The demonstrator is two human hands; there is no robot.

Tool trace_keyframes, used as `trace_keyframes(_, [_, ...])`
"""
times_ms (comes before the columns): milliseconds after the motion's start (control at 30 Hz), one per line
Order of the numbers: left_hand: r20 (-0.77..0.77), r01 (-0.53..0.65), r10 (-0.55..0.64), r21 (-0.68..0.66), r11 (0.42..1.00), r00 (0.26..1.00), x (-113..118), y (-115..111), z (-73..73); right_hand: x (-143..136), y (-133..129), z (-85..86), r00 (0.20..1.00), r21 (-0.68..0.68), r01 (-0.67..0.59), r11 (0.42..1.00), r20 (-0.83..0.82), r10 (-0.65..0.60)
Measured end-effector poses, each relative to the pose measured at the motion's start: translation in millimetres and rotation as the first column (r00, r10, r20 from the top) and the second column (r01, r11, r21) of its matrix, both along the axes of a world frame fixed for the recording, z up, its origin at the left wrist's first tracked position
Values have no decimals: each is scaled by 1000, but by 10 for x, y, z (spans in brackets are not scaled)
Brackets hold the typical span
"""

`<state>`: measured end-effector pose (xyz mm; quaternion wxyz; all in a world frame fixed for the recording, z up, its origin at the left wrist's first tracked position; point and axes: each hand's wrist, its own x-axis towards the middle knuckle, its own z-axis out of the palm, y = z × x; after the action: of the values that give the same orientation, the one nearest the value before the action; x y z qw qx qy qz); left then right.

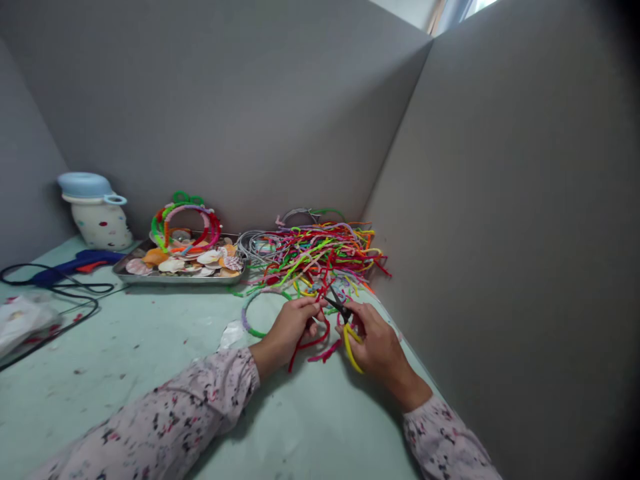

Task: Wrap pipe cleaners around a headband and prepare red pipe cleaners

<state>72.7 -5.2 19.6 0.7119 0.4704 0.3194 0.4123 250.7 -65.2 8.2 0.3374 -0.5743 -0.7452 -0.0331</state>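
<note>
My left hand (295, 328) pinches a red pipe cleaner (319, 341), whose ends curl and hang below the fingers. In my right hand (376, 340) is a pair of scissors (343, 308) with yellow handles and dark blades. The blades are parted and point at the red pipe cleaner near my left fingertips; whether they touch it I cannot tell. Short magenta pipe cleaner pieces (326, 353) lie on the table between my hands. Beside my left wrist rests a ring wrapped in green and purple pipe cleaner (245, 319).
Behind my hands spreads a heap of colourful pipe cleaners (330, 247). Left of it, a metal tray (180, 281) holds seashells and wrapped rings. A blue-lidded cup (100, 217), black cable (95, 303) and plastic bag (23, 323) are farther left. A grey partition (500, 233) rises at the right.
</note>
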Motion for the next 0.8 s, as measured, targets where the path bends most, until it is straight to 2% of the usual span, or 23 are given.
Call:
trace_keyframes(333, [-36, 33, -31, 50, 998, 999, 6, -114, 79, -23, -12, -1, 978, 11, 74, 997, 193, -74])
trace_keyframes(800, [-37, 21, -20, 26, 999, 999, 16, -113, 38, -54, -15, 0, 950, 29, 139, 990, 280, -141])
